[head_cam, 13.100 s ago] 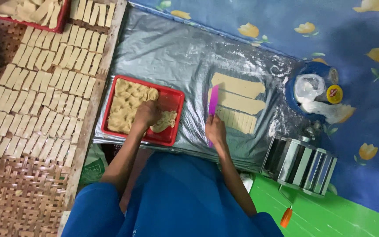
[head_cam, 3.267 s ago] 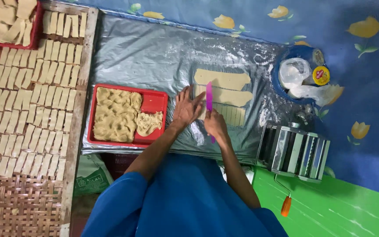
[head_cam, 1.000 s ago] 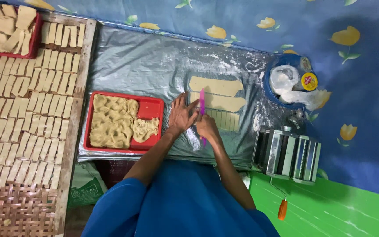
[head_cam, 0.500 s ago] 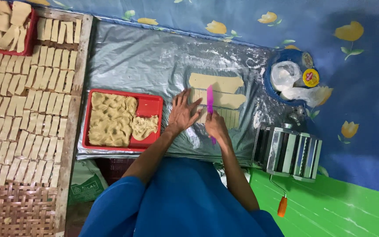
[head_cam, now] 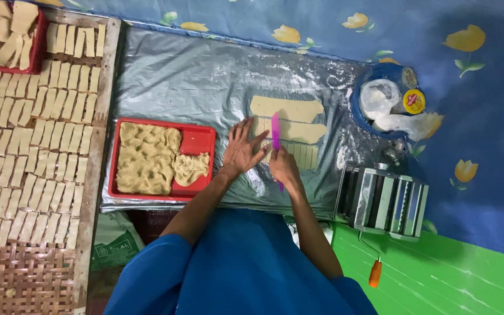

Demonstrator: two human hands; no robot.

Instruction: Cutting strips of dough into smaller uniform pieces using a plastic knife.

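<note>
Flat sheets of pale dough (head_cam: 290,119) lie on a floured silver plastic sheet (head_cam: 193,81). My right hand (head_cam: 282,165) grips a pink plastic knife (head_cam: 275,133) whose blade rests on the dough, where several narrow strips are cut. My left hand (head_cam: 241,147) lies flat with fingers spread on the sheet, touching the dough's left edge. A red tray (head_cam: 200,140) of crumpled dough pieces sits just left of that hand.
Rows of cut dough strips (head_cam: 36,134) fill a woven mat on the left, with another red tray (head_cam: 7,35) at top left. A metal pasta roller (head_cam: 386,201) stands at the right. A blue bowl (head_cam: 389,105) holds plastic bags and a small tub.
My left hand left the red tray and now presses beside the dough sheets. In the last second the knife and both hands have barely shifted.
</note>
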